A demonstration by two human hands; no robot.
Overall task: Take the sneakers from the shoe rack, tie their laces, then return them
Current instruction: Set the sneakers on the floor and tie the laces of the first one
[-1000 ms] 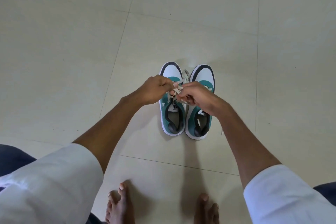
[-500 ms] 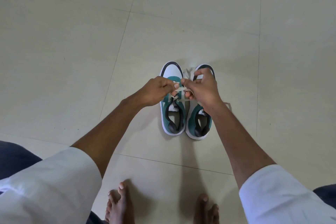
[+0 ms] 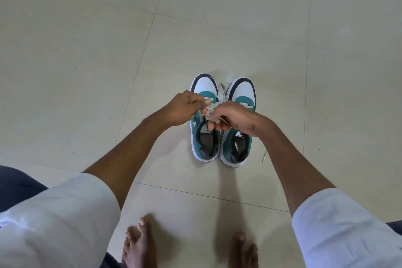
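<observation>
Since half a second ago the right hand [image 3: 236,118] came down from the toe of the right sneaker [image 3: 237,135] and now pinches the laces [image 3: 212,110] beside the left hand [image 3: 187,107], which pinches them too, above the left sneaker [image 3: 203,137]. Both sneakers stand side by side, touching, on the tiled floor [image 3: 87,50].

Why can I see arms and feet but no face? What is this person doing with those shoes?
The camera sits on the person's head and looks down, so you see what they see: their own arms, white sleeves and bare feet. Two green and white sneakers stand side by side on the tiled floor. The left hand and right hand both pinch the white laces of the left sneaker, tying them. One loose lace end of the other shoe lies on the floor.
</observation>
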